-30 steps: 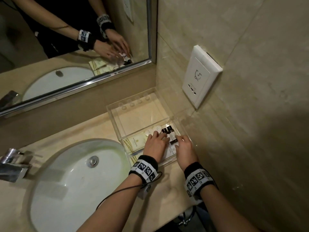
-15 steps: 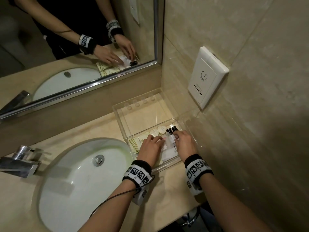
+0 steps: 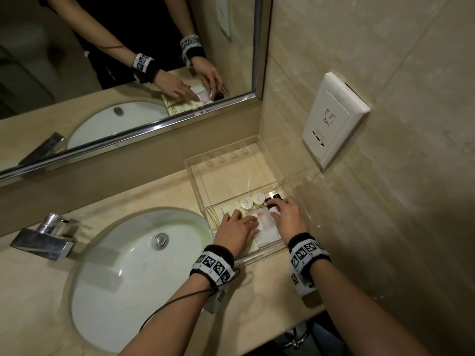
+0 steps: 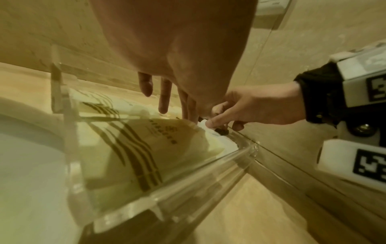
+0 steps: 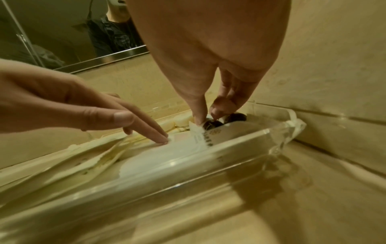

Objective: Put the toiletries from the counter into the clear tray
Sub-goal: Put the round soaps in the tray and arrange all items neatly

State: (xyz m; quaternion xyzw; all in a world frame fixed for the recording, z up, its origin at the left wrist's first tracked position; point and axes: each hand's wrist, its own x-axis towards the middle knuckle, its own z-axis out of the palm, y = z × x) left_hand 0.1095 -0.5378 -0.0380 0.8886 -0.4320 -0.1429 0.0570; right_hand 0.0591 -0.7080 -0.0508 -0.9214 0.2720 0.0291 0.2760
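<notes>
The clear tray (image 3: 195, 176) stands in the counter's back right corner. In its near part lie striped cream packets (image 3: 218, 216), white packets (image 3: 268, 233), two round white soaps (image 3: 246, 202) and two small black-capped bottles (image 3: 272, 201). My left hand (image 3: 248, 222) presses straight fingers (image 5: 158, 136) flat on a white packet (image 5: 167, 151). My right hand (image 3: 276, 208) pinches the nearer bottle (image 5: 212, 125) between thumb and fingers, beside the other bottle's cap (image 5: 236, 117). The left wrist view shows the cream packets (image 4: 146, 148) through the tray wall (image 4: 188, 181).
The white sink basin (image 3: 138, 265) lies left of the tray, with a chrome faucet (image 3: 43, 237) beyond it. A mirror (image 3: 128, 73) runs along the back. The tiled right wall with a white socket plate (image 3: 334, 119) stands close against the tray.
My left hand has drawn back from the bottles onto the white packet. My right hand has reached forward and taken hold of a bottle.
</notes>
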